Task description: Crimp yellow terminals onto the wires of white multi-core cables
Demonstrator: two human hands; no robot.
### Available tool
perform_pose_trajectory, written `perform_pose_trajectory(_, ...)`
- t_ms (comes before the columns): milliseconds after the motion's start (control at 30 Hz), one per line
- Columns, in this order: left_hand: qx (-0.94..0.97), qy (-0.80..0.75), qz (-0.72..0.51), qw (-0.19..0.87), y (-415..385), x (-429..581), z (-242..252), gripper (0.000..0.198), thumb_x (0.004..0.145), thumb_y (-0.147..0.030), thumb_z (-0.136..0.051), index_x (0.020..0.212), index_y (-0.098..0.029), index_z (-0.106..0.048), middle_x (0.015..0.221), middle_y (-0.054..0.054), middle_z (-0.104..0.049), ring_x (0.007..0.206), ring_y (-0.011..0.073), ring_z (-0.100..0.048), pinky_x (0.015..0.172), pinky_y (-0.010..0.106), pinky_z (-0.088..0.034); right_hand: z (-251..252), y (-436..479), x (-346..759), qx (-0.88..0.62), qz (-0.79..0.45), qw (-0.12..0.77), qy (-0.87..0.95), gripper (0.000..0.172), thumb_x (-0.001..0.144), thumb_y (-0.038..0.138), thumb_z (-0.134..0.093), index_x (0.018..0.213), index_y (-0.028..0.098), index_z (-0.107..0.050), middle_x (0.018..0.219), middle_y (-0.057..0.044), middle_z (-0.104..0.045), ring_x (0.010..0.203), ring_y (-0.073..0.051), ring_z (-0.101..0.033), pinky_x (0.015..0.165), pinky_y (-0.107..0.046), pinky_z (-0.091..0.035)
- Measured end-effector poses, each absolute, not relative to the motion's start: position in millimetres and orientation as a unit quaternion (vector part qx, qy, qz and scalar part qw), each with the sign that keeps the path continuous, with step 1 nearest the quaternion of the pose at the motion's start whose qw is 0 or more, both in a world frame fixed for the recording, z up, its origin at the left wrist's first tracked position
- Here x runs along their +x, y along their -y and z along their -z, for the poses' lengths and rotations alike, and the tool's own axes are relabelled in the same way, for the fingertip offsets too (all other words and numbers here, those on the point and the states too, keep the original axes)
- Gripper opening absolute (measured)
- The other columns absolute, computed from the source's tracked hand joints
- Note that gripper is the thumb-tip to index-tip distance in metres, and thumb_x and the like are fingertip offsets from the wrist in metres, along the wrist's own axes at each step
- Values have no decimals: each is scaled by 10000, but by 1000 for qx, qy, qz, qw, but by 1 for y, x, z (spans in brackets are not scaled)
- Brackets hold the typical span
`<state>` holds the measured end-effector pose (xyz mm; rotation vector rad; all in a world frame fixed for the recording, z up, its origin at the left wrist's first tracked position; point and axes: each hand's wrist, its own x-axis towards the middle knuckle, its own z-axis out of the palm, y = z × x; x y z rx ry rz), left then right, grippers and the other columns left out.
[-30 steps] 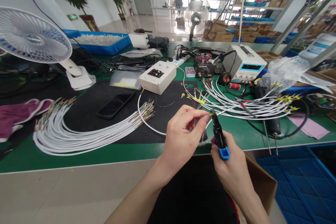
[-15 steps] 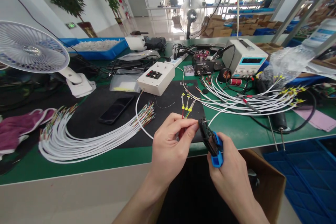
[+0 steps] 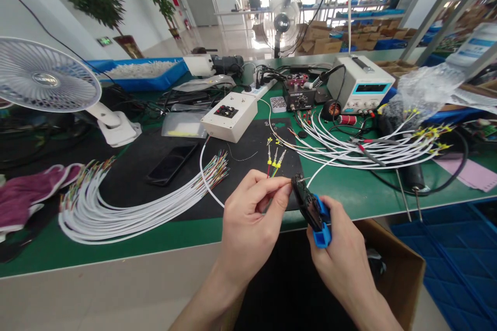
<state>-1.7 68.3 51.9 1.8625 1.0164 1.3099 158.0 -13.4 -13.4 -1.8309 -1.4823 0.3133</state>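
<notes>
Just above the bench edge, our left hand point(image 3: 248, 217) pinches thin coloured wires point(image 3: 274, 163), feeding one rightward into the head of the crimping tool point(image 3: 308, 207), which our right hand point(image 3: 341, 253) grips closed, its long axis slanting up-left toward the wire.

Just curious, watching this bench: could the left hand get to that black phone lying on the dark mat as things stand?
Probably not right away: the left hand is pinching thin wires against the crimping tool. The phone lies uncovered to its left, nothing between.
</notes>
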Motion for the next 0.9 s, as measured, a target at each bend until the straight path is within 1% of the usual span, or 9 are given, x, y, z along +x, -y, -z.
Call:
perform_pose_trajectory(133, 708, -398, -492, 313, -66, -2, -55, 138, 983, -162, -690, 1051, -236, -785, 853, 4, -568, 658, 100, -484, 571, 252, -389, 11, 14, 158, -715, -129, 372, 577, 554, 799, 142, -586, 1329, 269, -484, 1186, -94, -686, 1066, -338, -700, 885, -466, -552)
perform_pose_trajectory(300, 695, -403, -480, 354, -65, -2, -58, 100, 987, -203, -685, 989, -221, -784, 803, -2, -534, 637, 101, -454, 544, 251, -356, 12, 15, 159, -711, -123, 377, 580, 553, 798, 140, -593, 1327, 263, -494, 1172, -96, -694, 1048, -326, -705, 890, -448, -552)
perform_pose_trajectory(467, 680, -404, -481, 377, -65, 0, -62, 111, 985, -208, -678, 929, -199, -773, 779, -5, -534, 613, 94, -442, 518, 240, -335, 9, 16, 158, -713, -131, 370, 581, 549, 807, 131, -590, 1332, 256, -489, 1168, -98, -691, 1055, -327, -708, 889, -444, -554)
perform_pose_trajectory(733, 700, -398, -474, 358, -65, -2, -64, 118, 994, -203, -668, 981, -200, -786, 799, 9, -559, 633, 103, -475, 531, 241, -353, 13, 14, 157, -708, -113, 369, 592, 541, 825, 147, -574, 1347, 249, -476, 1182, -114, -672, 1066, -346, -687, 896, -487, -555)
perform_pose_trajectory(900, 696, -395, -481, 358, -67, -1, -63, 117, 991, -199, -673, 970, -203, -787, 807, 8, -560, 633, 101, -479, 526, 239, -354, 18, 11, 160, -701, -110, 367, 602, 564, 817, 139, -578, 1361, 247, -474, 1194, -114, -678, 1077, -339, -694, 905, -471, -560)
